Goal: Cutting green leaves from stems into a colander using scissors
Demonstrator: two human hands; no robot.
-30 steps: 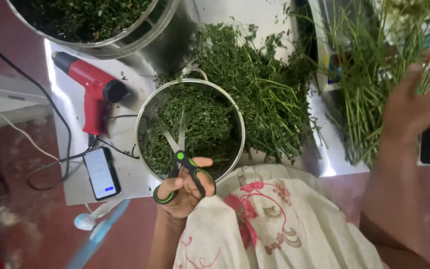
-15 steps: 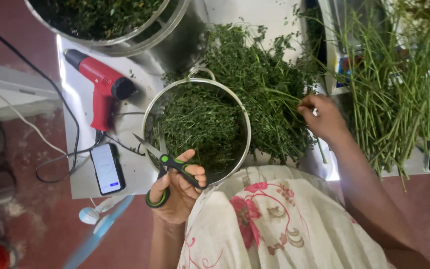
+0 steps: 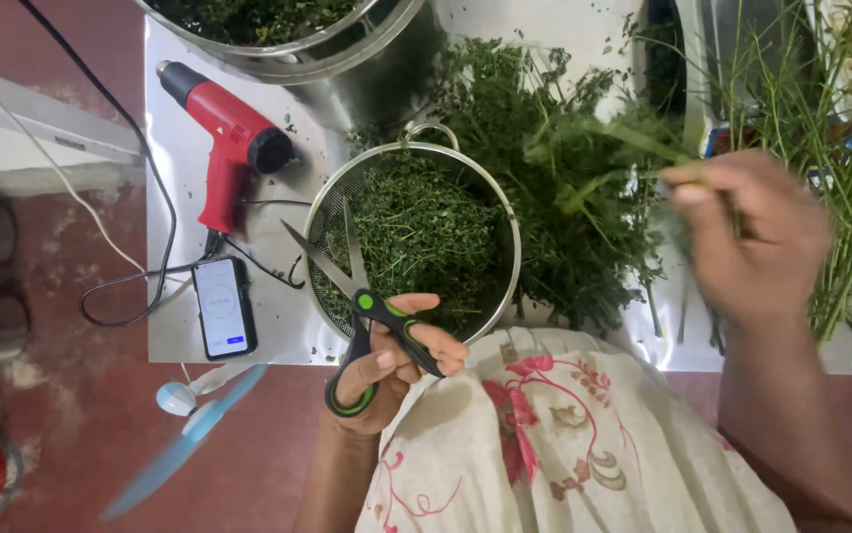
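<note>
Steel sheeting (image 3: 278, 326) covers your bench. Your left hand (image 3: 387, 370) grips green-handled scissors (image 3: 362, 306), blades apart over the herb-filled strainer (image 3: 416, 237). Your blurred right hand (image 3: 747, 237) pinches a stem (image 3: 623, 138); bring it closer carelessly and those blades could nick your fingers.

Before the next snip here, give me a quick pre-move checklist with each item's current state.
1. Scissors gripped in left hand: ok.
2. Blades open: ok.
3. Blades over strainer: ok.
4. Right hand holding a herb stem: cannot tell, the hand is blurred.
5. Stem between the blades: not ok, it lies well right of them.
6. Phone and heat gun apart from the blades: ok.
</note>
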